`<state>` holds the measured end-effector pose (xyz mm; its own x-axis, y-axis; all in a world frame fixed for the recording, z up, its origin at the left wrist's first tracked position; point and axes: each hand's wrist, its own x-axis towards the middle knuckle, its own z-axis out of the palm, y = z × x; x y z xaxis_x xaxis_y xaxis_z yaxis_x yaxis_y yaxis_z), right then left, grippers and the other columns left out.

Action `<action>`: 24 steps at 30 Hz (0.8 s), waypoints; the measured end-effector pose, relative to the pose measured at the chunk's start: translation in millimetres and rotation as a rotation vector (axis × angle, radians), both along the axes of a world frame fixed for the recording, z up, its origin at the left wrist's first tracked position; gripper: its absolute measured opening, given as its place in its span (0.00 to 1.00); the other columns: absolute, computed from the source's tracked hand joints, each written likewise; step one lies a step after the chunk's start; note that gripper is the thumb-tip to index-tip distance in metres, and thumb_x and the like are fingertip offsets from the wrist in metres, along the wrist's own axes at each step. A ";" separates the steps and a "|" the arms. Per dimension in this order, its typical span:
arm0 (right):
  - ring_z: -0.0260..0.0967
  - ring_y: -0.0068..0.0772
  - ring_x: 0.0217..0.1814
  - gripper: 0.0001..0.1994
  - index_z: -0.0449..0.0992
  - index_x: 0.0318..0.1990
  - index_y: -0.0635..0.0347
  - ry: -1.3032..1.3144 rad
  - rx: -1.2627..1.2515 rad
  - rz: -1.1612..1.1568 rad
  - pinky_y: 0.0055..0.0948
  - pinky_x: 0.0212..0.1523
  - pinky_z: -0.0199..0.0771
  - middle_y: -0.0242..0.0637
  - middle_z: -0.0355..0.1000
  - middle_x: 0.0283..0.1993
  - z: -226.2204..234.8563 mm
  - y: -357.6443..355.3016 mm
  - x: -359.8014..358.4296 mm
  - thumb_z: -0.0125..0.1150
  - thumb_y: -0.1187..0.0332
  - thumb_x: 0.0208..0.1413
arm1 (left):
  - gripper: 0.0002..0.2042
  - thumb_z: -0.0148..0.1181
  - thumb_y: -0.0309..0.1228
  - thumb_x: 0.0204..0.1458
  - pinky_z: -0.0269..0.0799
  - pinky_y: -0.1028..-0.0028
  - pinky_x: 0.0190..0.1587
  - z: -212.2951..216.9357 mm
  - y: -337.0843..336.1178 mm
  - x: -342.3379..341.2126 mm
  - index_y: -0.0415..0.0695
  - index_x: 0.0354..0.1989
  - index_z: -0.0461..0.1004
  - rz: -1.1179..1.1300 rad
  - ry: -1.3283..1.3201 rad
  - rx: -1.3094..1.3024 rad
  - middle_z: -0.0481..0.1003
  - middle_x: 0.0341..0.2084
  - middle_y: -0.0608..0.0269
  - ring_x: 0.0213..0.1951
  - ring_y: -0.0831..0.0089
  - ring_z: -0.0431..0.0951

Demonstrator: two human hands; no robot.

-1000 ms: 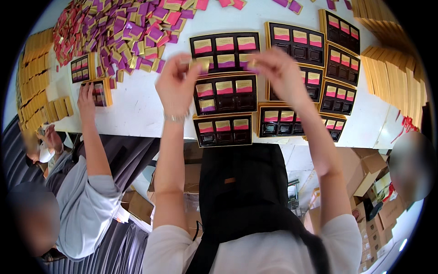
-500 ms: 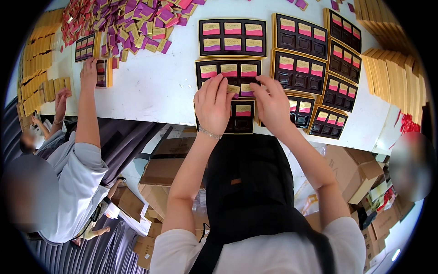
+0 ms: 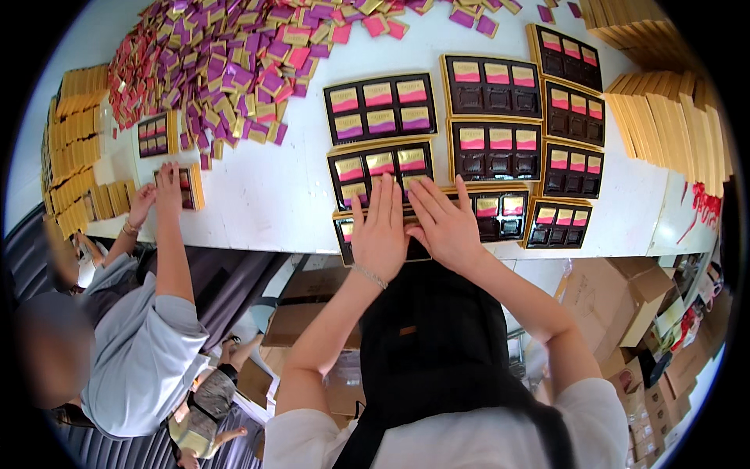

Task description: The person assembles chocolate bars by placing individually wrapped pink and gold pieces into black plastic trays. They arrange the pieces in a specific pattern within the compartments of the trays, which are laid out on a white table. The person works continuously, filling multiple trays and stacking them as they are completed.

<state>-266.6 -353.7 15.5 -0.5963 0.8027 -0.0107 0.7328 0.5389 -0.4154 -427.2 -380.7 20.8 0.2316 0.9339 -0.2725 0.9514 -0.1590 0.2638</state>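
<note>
Resting flat, both hands lie palm-down on a dark tray [image 3: 348, 230] with a gold rim at the near edge of the white table [image 3: 258, 203]. The left hand [image 3: 380, 228] has its fingers extended and slightly spread; the right hand [image 3: 443, 224] lies just beside it, touching it, fingers also fanned and straight. Neither hand pinches anything. The tray beneath them is mostly covered, only its left end showing. Directly behind it sits a second tray [image 3: 380, 170] holding pink, purple and gold wrapped squares, and more trays [image 3: 494, 148] stand to the right, some compartments bare. A heap of loose wrapped squares [image 3: 226, 66] covers the far left of the table. Gold boxes [image 3: 672, 125] are stacked at the right edge. Another person's hand [image 3: 168, 181] touches a small tray [image 3: 190, 187] on the left.
</note>
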 end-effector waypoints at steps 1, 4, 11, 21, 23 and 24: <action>0.55 0.37 0.70 0.29 0.71 0.56 0.64 0.004 -0.005 0.003 0.61 0.68 0.42 0.39 0.64 0.64 1.9 0.9 -0.7 0.58 0.52 0.52 | 0.35 0.61 0.34 0.47 0.41 0.47 0.68 2.1 -2.5 0.9 0.33 0.64 0.57 0.010 -0.035 0.000 0.53 0.67 0.44 0.69 0.57 0.52; 0.58 0.37 0.67 0.26 0.73 0.52 0.66 0.016 -0.009 0.012 0.56 0.68 0.46 0.40 0.66 0.61 7.3 9.2 -2.8 0.59 0.55 0.52 | 0.34 0.61 0.34 0.47 0.41 0.46 0.67 0.8 1.0 1.6 0.32 0.63 0.59 0.020 -0.036 0.006 0.55 0.66 0.43 0.68 0.56 0.54; 0.63 0.37 0.61 0.20 0.75 0.48 0.65 0.008 0.015 0.087 0.48 0.66 0.54 0.41 0.69 0.56 7.9 19.7 1.4 0.61 0.60 0.51 | 0.33 0.62 0.39 0.50 0.43 0.42 0.65 10.5 -0.5 -4.5 0.35 0.62 0.61 -0.003 -0.041 -0.002 0.59 0.64 0.47 0.66 0.58 0.60; 0.71 0.39 0.43 0.12 0.74 0.40 0.60 0.302 0.345 -0.188 0.35 0.38 0.74 0.36 0.71 0.37 -0.7 257.2 -48.4 0.58 0.73 0.45 | 0.14 0.63 0.31 0.48 0.72 0.62 0.40 5.6 266.6 -66.5 0.42 0.43 0.75 0.132 -0.153 0.545 0.75 0.36 0.55 0.40 0.56 0.75; 0.70 0.39 0.46 0.13 0.75 0.40 0.61 0.176 0.335 -0.229 0.36 0.38 0.76 0.38 0.70 0.38 -16.7 298.5 -81.1 0.59 0.72 0.45 | 0.16 0.65 0.29 0.44 0.72 0.61 0.46 -14.3 309.6 -66.8 0.42 0.44 0.75 0.060 -0.053 0.537 0.75 0.39 0.55 0.45 0.55 0.73; 0.69 0.39 0.48 0.13 0.75 0.40 0.62 0.046 0.314 -0.252 0.36 0.38 0.76 0.38 0.70 0.39 -25.4 310.4 -92.3 0.60 0.72 0.44 | 0.17 0.66 0.29 0.42 0.71 0.61 0.47 -25.6 319.9 -68.1 0.43 0.43 0.75 0.029 -0.007 0.469 0.74 0.40 0.55 0.45 0.55 0.72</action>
<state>-358.8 -43.3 -10.0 -0.3745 0.8838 0.2804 0.8426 0.4506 -0.2948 -495.3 -60.8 -4.8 0.2037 0.9620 0.1818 0.9556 -0.2358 0.1766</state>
